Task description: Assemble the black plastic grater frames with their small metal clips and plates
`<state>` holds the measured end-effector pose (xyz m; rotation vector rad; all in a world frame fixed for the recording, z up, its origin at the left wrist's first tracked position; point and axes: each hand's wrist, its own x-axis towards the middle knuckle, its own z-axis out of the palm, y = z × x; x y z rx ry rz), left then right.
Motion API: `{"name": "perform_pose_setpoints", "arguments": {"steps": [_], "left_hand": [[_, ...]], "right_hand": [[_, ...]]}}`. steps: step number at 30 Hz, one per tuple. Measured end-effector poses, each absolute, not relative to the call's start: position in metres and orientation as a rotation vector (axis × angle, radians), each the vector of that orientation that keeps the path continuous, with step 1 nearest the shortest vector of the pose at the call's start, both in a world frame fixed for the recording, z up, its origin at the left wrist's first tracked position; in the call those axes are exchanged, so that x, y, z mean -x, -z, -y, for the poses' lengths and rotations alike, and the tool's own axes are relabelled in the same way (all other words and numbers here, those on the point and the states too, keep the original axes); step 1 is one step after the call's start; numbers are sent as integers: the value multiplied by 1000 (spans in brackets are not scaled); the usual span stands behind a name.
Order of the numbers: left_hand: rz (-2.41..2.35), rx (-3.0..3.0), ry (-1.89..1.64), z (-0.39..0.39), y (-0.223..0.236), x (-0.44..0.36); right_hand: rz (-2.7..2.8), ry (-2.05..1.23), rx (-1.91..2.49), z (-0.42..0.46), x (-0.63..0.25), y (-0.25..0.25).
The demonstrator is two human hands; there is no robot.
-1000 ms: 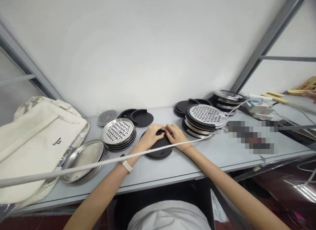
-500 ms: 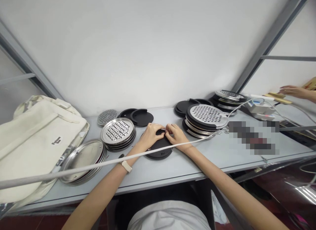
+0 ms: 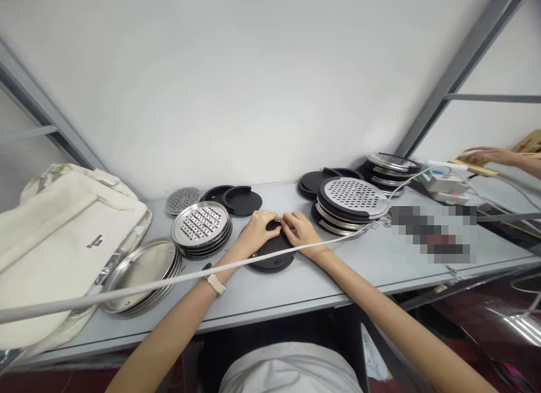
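Observation:
A round black disc-shaped part lies flat on the grey table in front of me. My left hand rests on its far left side, thumb and fingers pinched at the far rim. From the other side my right hand meets it, its fingertips also pinched close together there. Whatever small piece sits between the fingertips is too small to make out. Left of my hands stands a stack of round metal grater plates. To the right is a stack of graters with black rims.
A stack of shiny metal discs and cream cloth bags lie left. Behind are black round covers. A white cable crosses above my forearms. At right, another person's hand is near a wooden piece.
My hands stay at the same spot on the black disc, with only slight finger movement. The other person's hand has shifted a little to the left.

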<state>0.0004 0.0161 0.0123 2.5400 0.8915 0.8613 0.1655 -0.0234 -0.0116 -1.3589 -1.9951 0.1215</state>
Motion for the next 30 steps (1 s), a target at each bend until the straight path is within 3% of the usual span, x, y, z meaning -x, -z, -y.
{"name": "perform_pose_setpoints", "arguments": {"steps": [30], "left_hand": [[-904,-2558,-804,-12,-16,1]], "right_hand": [[1951,-83,1358,28,-166,5]]}}
